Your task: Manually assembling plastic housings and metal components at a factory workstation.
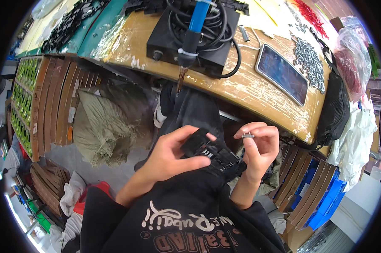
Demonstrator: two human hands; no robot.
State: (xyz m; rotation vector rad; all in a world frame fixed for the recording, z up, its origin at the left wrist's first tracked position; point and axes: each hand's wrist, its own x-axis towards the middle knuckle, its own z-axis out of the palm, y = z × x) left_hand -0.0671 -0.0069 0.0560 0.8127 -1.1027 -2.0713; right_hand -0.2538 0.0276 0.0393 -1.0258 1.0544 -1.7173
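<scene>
In front of my lap, my left hand (167,158) is closed around a black plastic housing (193,143), with the thumb and fingers on either side of it. My right hand (260,152) pinches a small silvery metal pin (247,135) between thumb and fingertips, a short way right of the housing. Several more black plastic parts (224,162) lie close together against my clothes, between the two hands.
Ahead is a wooden workbench (241,90) bearing a black box (163,48) with coiled cable, a blue-handled soldering iron (196,23), a phone (282,74) and a pile of small metal parts (310,61). A black bag (336,101) hangs at the right edge; a sack (102,126) stands left.
</scene>
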